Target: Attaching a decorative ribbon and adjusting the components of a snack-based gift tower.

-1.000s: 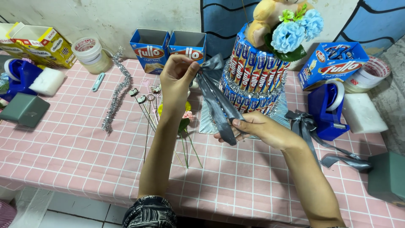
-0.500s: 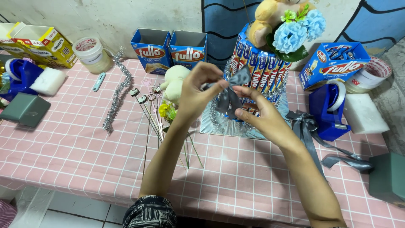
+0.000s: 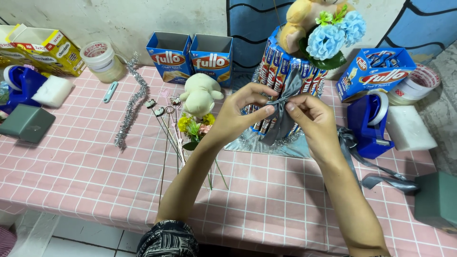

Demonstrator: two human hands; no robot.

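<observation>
Over pink checked tablecloth [image 3: 95,176], left hand [image 3: 240,112] and right hand [image 3: 312,119] pinch grey ribbon [image 3: 281,114].

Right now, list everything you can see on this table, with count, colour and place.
grey ribbon: one, pinched by both hands in front of the snack tower
snack tower: one, ring of blue and red sticks, centre back, on a silver base
plush toy: one, tan, atop the tower beside blue flowers
open cartons: two, blue, back centre
blue box: one, right back
tape dispenser: one, blue, right
small plush: one, cream, left of the tower
tinsel strand: one, silver, left
yellow carton: one, far left back
tablecloth: one, pink check
left hand: on the ribbon
right hand: on the ribbon
</observation>
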